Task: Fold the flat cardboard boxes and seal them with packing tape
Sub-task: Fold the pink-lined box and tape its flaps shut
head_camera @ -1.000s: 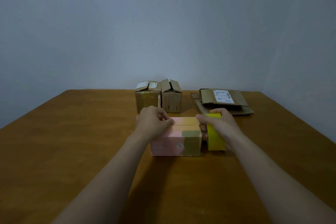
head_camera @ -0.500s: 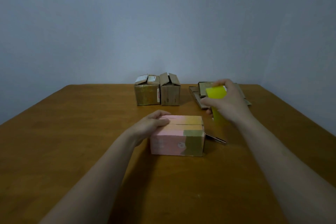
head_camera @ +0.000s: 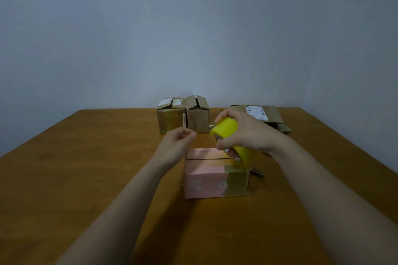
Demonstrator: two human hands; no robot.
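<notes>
A small pink box [head_camera: 206,180] stands on the wooden table [head_camera: 86,168], its top flaps closed along a dark seam and brownish tape across its right end. My right hand [head_camera: 252,133] grips a yellow roll of packing tape [head_camera: 227,130] and holds it in the air over the box's right rear corner. Just left of the roll, my left hand [head_camera: 177,144] hovers above the box with thumb and forefinger pinched together. A faint clear strip of tape seems to run from the roll to that pinch.
Two folded brown boxes [head_camera: 171,119] [head_camera: 198,117] stand side by side at the table's far edge. A stack of flat cardboard [head_camera: 267,115] lies at the back right. A small dark tool [head_camera: 257,173] lies on the table just right of the pink box.
My right hand lifted the yellow roll from the table beside the box and brought it over the box. My left hand left the box top and rose to the roll.
</notes>
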